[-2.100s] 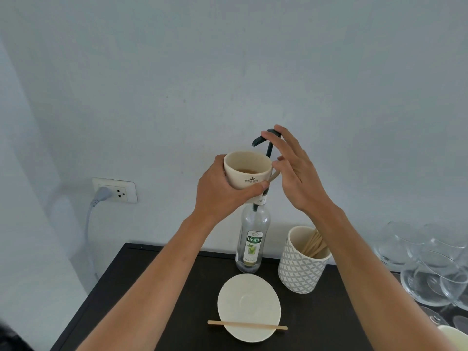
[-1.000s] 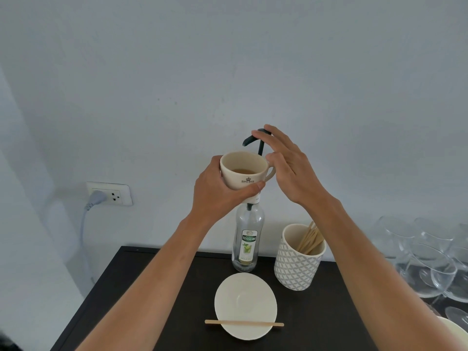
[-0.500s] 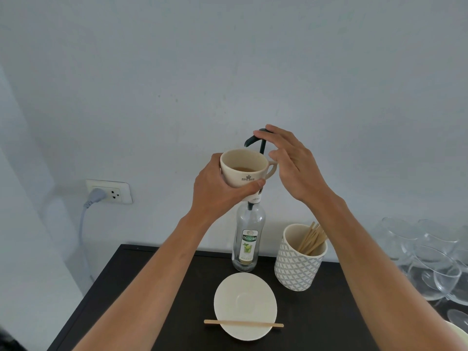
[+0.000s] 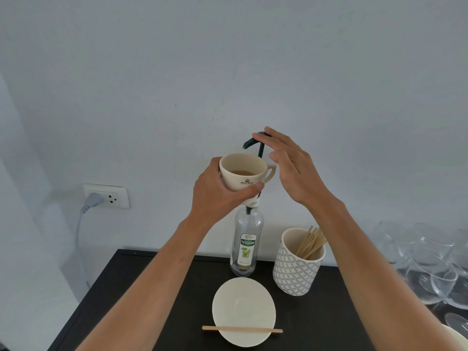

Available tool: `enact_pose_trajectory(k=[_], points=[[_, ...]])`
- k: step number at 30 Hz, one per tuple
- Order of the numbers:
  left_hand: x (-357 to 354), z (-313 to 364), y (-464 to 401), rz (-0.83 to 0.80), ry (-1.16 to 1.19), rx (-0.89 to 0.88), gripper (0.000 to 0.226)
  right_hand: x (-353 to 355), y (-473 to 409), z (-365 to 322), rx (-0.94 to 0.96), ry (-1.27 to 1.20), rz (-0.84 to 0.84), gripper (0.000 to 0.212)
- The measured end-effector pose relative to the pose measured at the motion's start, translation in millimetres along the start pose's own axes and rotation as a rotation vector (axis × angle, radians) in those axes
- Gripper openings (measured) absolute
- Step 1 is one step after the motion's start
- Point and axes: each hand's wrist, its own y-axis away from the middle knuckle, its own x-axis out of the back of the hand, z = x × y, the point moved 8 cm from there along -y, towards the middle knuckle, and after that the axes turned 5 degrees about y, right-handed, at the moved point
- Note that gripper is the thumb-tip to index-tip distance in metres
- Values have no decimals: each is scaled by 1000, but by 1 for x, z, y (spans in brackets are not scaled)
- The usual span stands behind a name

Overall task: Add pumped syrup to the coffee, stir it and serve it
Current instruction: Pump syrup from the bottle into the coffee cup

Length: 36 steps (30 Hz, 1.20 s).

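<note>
My left hand (image 4: 217, 196) grips a cream coffee cup (image 4: 241, 173) from the left and holds it up under the spout of a dark pump (image 4: 253, 143). A little brown coffee shows inside the cup. The pump tops a clear glass syrup bottle (image 4: 245, 247) with a green label, standing at the table's back edge. My right hand (image 4: 291, 165) rests its fingertips on the pump head, fingers spread. Below, a cream saucer (image 4: 243, 305) lies on the black table (image 4: 121, 287) with a wooden stir stick (image 4: 241, 329) across its near edge.
A patterned white holder (image 4: 296, 272) with several wooden stir sticks stands right of the bottle. Several clear glasses (image 4: 430, 262) crowd the right side. A wall socket (image 4: 106, 196) with a grey plug sits at left. The table's left edge runs diagonally.
The cup and my left hand stay under the spout. My right hand's fingers stay on the pump head with only slight shifts; the view has dipped a little.
</note>
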Motion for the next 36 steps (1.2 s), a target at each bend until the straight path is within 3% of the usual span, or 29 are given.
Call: enact_pose_trajectory(k=[18,36], points=[[3,-2,3,-1,-8,-12,79,-3,1,6,26,34,77,53],[5,3,7,-13,-13,-18,81,-6,12,0,14,-29,35,52]])
